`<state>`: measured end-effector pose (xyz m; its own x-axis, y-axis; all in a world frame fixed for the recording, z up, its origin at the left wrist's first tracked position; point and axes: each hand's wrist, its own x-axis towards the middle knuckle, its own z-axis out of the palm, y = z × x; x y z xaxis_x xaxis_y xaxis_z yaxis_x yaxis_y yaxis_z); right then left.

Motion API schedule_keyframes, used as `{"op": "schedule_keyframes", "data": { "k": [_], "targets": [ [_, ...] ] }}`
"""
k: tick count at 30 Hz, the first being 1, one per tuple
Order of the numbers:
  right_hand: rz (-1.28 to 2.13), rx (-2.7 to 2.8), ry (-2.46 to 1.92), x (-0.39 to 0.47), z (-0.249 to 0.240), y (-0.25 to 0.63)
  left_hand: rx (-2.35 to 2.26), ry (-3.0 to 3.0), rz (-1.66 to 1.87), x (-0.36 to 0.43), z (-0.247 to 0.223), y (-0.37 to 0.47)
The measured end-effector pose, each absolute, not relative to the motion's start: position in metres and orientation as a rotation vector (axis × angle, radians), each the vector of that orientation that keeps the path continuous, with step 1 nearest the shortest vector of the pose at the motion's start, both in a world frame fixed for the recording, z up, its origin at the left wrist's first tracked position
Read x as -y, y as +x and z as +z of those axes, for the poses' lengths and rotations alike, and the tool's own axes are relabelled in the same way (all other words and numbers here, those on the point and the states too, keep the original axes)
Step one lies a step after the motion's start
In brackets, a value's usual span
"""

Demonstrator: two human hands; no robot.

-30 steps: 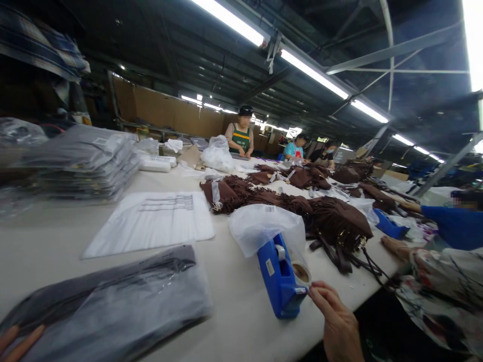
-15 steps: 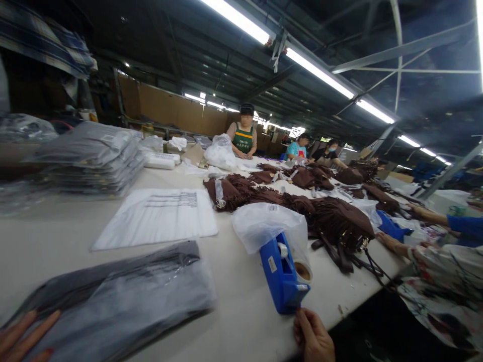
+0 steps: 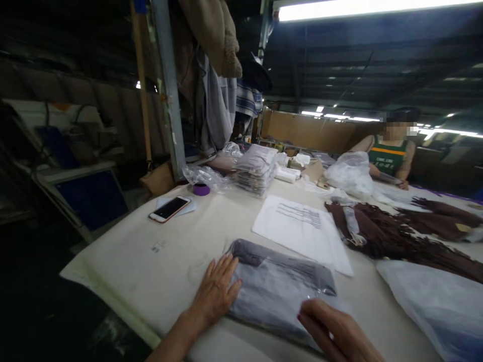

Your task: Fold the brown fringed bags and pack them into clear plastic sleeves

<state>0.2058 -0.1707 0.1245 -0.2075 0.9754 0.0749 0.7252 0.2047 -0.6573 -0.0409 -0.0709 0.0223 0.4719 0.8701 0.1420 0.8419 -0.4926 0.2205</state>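
Note:
A dark grey item in a clear plastic bag [image 3: 279, 286] lies flat on the pale table [image 3: 139, 266]. My left hand [image 3: 217, 289] rests on the bag's left end, its fingers spread. Over the bag's right front part is my right hand [image 3: 328, 322], its fingers curled together. Whatever those fingers may hold is too small to make out. Just behind the bag lies a stack of white plastic bags with dark printed lines [image 3: 290, 221].
A phone [image 3: 169, 209], a purple tape roll [image 3: 201, 189] and a pile of bagged grey items [image 3: 256, 168] stand at the back left. Brown fringed bags [image 3: 385, 234] and white plastic [image 3: 426, 296] lie at the right. Across the table a person in a green apron [image 3: 388, 156] handles plastic.
The view has swung left, and the blue tape dispenser is out of view. My right hand has moved from beside the dispenser to over the bagged grey item. My left hand remains on that item.

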Motion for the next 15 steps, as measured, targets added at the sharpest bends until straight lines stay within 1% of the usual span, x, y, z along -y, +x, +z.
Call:
{"op": "schedule_keyframes", "data": {
  "k": [2,4,9,15],
  "targets": [
    [0.743,2.238,-1.481,0.130,0.143,0.182,-1.522,2.566,0.411,0.074,0.019,-0.042],
    [0.775,2.384,-1.440,0.095,0.148,0.163,-1.523,2.552,0.475,0.076,0.015,-0.044],
    [0.753,2.665,-1.431,0.039,0.131,0.136,-1.515,2.529,0.565,0.075,0.008,-0.044],
    [0.662,2.795,-1.585,0.011,0.108,0.116,-1.515,2.484,0.544,0.077,0.011,-0.042]
  ]
}}
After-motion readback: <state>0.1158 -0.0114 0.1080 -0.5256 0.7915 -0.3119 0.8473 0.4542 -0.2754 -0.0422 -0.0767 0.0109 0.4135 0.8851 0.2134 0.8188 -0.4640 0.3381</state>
